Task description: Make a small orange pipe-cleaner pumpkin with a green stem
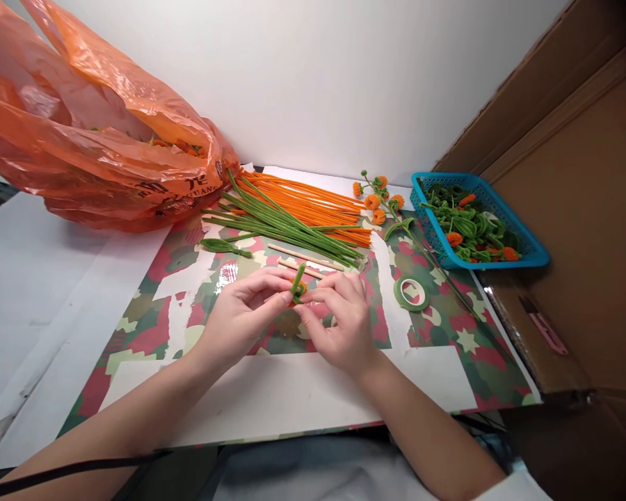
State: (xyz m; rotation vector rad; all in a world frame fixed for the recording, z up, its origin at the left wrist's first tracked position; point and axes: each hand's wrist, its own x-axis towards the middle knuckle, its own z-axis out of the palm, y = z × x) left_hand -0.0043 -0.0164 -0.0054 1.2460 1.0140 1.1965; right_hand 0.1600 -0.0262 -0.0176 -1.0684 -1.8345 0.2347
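Green-and-orange chenille piece (298,275) between two hands

Left hand (245,306): thumb and fingers are clamping the piece from its left side. Right hand (341,313): thumb and index finger are pinching it from the right. The piece is sitting above the camouflage-print sheet (146,323), a short green stem sticking up. Just beyond, wooden sticks (306,257) are lying near green chenille stems (292,223), which are partly covering orange chenille stems (302,195). A roll of green tape (424,298) is lying right of the right hand; farther right, a blue plastic basket (506,265) is holding green and orange pieces
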